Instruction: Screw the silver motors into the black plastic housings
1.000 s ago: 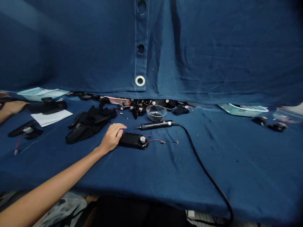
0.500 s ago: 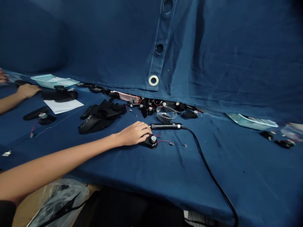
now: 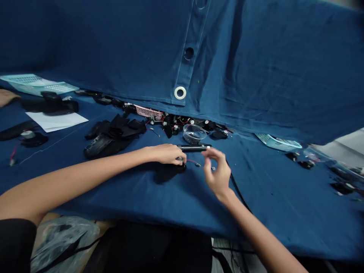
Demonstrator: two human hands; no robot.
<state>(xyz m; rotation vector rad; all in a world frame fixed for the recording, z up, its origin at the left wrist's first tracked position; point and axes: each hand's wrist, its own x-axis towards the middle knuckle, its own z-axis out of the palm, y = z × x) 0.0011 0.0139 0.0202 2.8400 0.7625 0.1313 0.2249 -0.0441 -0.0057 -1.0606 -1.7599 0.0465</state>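
Near the middle of the blue cloth, my left hand [image 3: 170, 154] is closed on a black part [image 3: 167, 173] with a small motor and a red wire. The part is partly hidden under the fingers. My right hand [image 3: 218, 172] is raised to the right of it, fingers curved and thumb apart, with nothing seen between them. Just behind both hands lies a black pen-shaped tool [image 3: 193, 148] with a cable; the right fingertips are near its right end. A clear round bowl [image 3: 194, 133] of small dark pieces stands behind the tool.
Black straps and parts [image 3: 115, 135] lie left of centre, beside white paper [image 3: 57, 120]. A pink basket [image 3: 149, 112] and motors line the hanging blue curtain [image 3: 127, 49]. Turquoise baskets [image 3: 277, 143] stand right and far left. Another person's hand [image 3: 8, 97] is at the left edge.
My right hand has come into view beside the tool. My left hand has closed round the black part, which has turned and shifted. The view has moved to the right.
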